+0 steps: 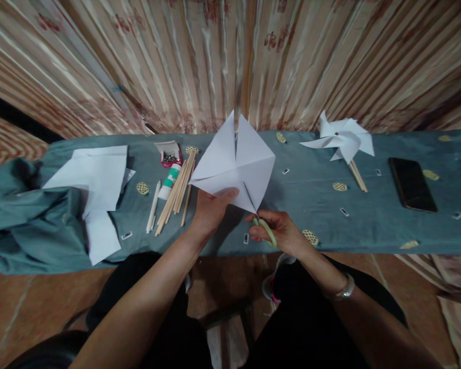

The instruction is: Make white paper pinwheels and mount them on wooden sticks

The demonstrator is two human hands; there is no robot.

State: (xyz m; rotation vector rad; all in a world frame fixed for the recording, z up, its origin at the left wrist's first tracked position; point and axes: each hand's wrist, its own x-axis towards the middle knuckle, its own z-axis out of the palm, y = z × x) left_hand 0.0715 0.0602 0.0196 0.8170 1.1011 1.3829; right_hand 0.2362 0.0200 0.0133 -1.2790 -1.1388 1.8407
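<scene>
White paper (255, 159) lies just beyond the left grip (212, 209), which pinches its near edge with the thumb on top; its slit far corner points away from both grips. Green-handled scissors (267, 229) sit in the right grip (283, 228), fingers closed around the handles, long axis slanting forward and left, tip toward the sheet's centre.

A creased white square paper sheet (250, 154), raised cornerwise, is slit open at twelve o'clock; pale-green-handled metal scissors (269, 233) show one blade over its five o'clock corner, pointing toward eleven.
</scene>
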